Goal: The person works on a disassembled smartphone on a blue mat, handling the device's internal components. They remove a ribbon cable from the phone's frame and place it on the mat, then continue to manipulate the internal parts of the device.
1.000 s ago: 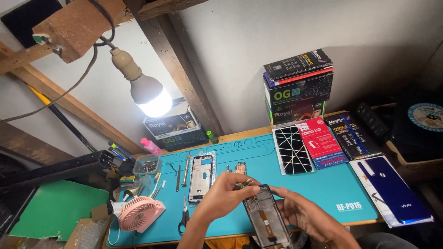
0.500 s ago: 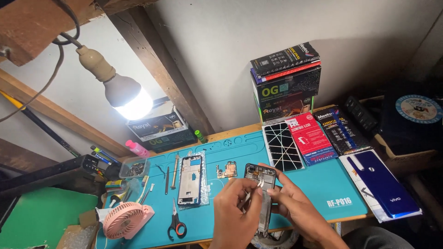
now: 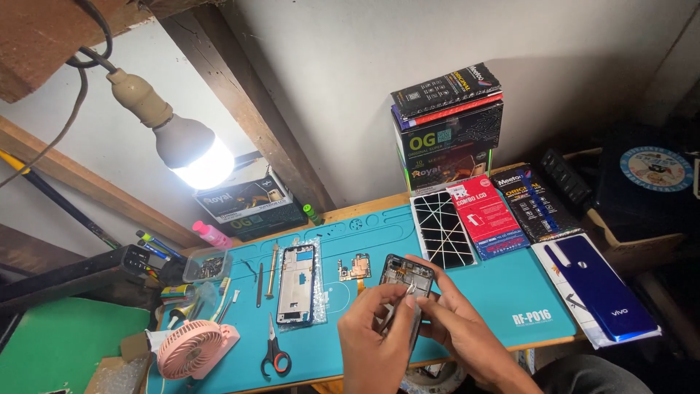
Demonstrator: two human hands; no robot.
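My right hand (image 3: 459,325) holds an opened dark phone body (image 3: 406,276) upright over the teal work mat (image 3: 503,288). My left hand (image 3: 375,343) pinches metal tweezers (image 3: 399,310) whose tips reach into the phone's inside near its top. Left of my hands a phone frame (image 3: 297,283) lies flat on a clear plastic sheet. A small circuit board with a gold flex (image 3: 354,268) rests on the mat between the frame and the phone.
Scissors (image 3: 275,350), a pink hand fan (image 3: 193,349), screwdrivers (image 3: 271,271) and a small parts tray (image 3: 206,266) lie at the left. Stacked boxes (image 3: 448,128) stand at the back; flat packs (image 3: 487,217) and a blue back cover (image 3: 599,284) lie right. A lit bulb (image 3: 193,149) hangs overhead.
The phone was tilted from flat in both hands to upright. My left hand now works tweezers inside it. The view has drifted left and down.
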